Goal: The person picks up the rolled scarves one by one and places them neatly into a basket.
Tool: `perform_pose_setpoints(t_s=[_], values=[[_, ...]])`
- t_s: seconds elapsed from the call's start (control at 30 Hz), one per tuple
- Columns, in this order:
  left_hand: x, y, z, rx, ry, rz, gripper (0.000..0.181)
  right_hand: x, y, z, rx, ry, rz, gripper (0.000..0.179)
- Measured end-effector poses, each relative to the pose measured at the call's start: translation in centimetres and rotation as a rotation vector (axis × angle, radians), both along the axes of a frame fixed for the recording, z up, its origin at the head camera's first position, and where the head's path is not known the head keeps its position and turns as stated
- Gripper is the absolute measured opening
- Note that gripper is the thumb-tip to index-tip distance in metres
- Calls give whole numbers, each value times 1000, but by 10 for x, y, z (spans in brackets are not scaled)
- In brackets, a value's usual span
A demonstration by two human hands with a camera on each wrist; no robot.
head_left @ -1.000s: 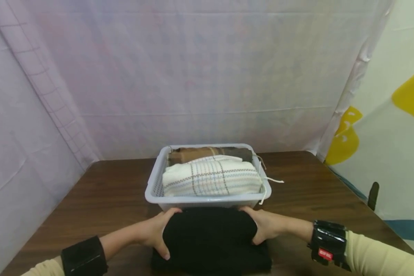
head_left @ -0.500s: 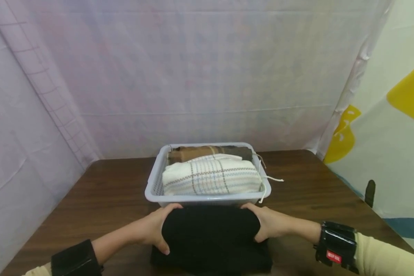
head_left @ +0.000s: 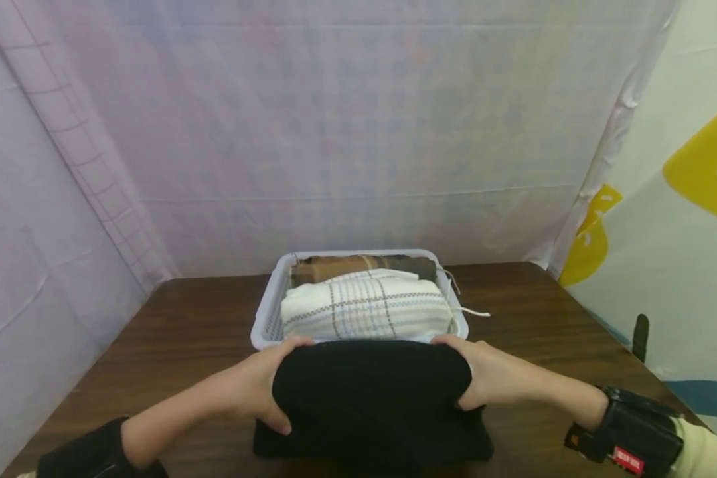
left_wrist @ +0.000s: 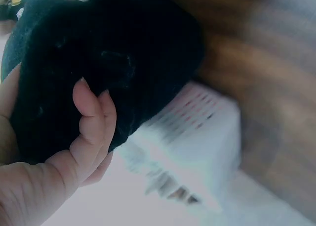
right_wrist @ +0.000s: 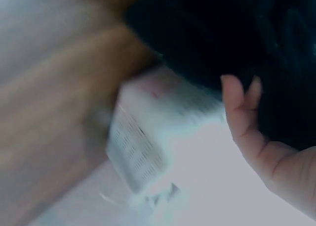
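Observation:
A thick folded black cloth point(head_left: 373, 405) is held up between my two hands at the front of the table. My left hand point(head_left: 253, 385) grips its left end, and the left wrist view shows the fingers point(left_wrist: 91, 122) bent against the dark fabric. At the other end my right hand point(head_left: 498, 375) grips the cloth, thumb toward me. Just beyond it stands a white plastic basket point(head_left: 267, 312), its front wall hidden behind the cloth. Inside lie a rolled white plaid cloth point(head_left: 367, 309) and, behind that, a brown and grey cloth point(head_left: 328, 267).
The brown wooden table point(head_left: 179, 338) extends on both sides of the basket. White fabric sheets point(head_left: 358, 133) hang close behind the table and to its left. A loose white string point(head_left: 475, 312) trails over the basket's right rim.
Both hands have lifted the black cloth, which now looks larger and covers the basket's front rim. My hands sit slightly farther apart. The basket and its contents have stayed put.

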State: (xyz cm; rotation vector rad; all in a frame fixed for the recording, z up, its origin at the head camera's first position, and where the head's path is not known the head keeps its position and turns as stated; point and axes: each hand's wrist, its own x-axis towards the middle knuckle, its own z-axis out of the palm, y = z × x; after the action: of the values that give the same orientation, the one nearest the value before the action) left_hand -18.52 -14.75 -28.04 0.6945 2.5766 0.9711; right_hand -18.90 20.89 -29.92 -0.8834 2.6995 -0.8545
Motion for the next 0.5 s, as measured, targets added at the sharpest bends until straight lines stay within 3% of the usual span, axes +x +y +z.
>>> perform_pose_setpoints(t_s=[0.1,0.27,0.4,0.5], values=[[1,0,21,17,6,10,107,0,3,19,-18,29,-30,82],[-7,-1,56,17,113,15,105,-11,7,55,-69,79,-81,79],[-24,-1,80,52,166,66,107,-32,9,85,-84,144,-151,74],[-41,1,93,81,181,113,106,-52,10,103,-107,143,-193,73]])
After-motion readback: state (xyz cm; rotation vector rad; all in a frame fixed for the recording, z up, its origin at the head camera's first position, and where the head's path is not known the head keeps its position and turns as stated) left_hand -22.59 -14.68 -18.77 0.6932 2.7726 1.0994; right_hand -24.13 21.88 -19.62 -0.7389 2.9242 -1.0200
